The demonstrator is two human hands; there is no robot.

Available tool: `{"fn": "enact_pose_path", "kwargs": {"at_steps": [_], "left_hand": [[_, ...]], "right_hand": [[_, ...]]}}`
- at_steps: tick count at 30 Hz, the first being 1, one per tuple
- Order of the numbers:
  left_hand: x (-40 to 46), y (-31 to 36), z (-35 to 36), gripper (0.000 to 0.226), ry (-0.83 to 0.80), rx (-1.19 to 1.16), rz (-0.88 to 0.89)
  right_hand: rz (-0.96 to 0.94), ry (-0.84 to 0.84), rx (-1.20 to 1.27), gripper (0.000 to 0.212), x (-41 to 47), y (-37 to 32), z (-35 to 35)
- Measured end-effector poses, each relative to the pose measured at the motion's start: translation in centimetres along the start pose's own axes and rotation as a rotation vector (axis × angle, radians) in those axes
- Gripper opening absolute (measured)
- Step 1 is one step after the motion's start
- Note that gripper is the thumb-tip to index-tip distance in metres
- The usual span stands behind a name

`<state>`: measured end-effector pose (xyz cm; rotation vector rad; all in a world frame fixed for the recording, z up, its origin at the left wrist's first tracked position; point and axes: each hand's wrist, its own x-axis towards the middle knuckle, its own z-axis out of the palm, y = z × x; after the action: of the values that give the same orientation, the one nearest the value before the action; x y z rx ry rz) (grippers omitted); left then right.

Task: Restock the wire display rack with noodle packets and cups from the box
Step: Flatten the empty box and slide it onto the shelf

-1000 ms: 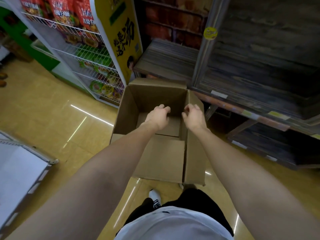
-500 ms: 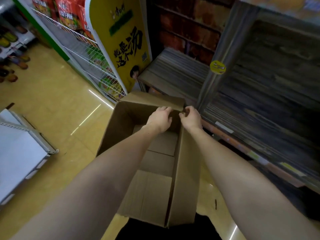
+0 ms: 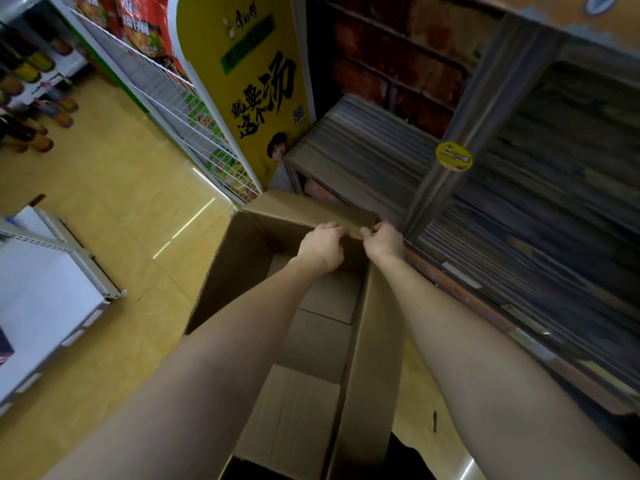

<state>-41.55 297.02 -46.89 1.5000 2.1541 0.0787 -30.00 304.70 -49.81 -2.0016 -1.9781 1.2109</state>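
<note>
Aisle floor, l. to r.: white shelf unit [image 3: 41, 296] lies at far left, well apart from the work. Wire rack [image 3: 166, 98] stands upper left w/ red packets [image 3: 142, 26] on top tier, yellow side panel [image 3: 256, 81] facing the box. Centre: cardboard box [image 3: 304, 341] open, no stock visible inside, held up off the floor. Left hand [image 3: 323, 247] and right hand [image 3: 382, 242] both pinch the far flap [image 3: 311, 211], fingers curled over its edge. Judged light, stiff but creasable; flap grip may bend, so side walls are the safer hold. At right, dark wood shelving [image 3: 519, 220] sits just beside the box, crowding that side; the rack is close at its far corner.
</note>
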Motion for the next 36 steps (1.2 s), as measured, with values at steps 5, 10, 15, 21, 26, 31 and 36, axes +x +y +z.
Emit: {"fn": "enact_pose_path", "kwargs": {"at_steps": [5, 10, 15, 21, 26, 31, 36], "left_hand": [[0.3, -1.2, 0.3, 0.045, 0.016, -0.106, 0.000], [0.1, -2.0, -0.5, 0.039, -0.029, -0.173, 0.015], [-0.1, -3.5, -2.1, 0.038, -0.017, -0.324, -0.028], [-0.9, -4.6, -3.2, 0.031, -0.054, -0.386, -0.084], [-3.0, -6.5, -3.0, 0.035, -0.110, -0.295, -0.065], [-4.8, -8.0, -3.1, 0.036, -0.139, -0.251, -0.094], [-6.2, -9.5, -2.9, 0.034, -0.176, -0.238, -0.117]], "right_hand": [[0.091, 0.012, -0.127, 0.034, 0.7, -1.6, 0.6], [0.210, -0.014, 0.006, 0.040, 0.8, -2.7, 0.9], [0.157, 0.018, 0.244, 0.037, -0.3, -2.8, 1.0], [0.116, -0.023, 0.444, 0.038, -2.2, -2.7, 0.9], [0.131, -0.026, 0.554, 0.025, -4.2, -2.8, 0.4], [0.087, -0.047, 0.449, 0.019, -5.6, -2.8, 0.8], [0.045, -0.028, 0.242, 0.024, -7.6, -2.9, 1.4]]}}
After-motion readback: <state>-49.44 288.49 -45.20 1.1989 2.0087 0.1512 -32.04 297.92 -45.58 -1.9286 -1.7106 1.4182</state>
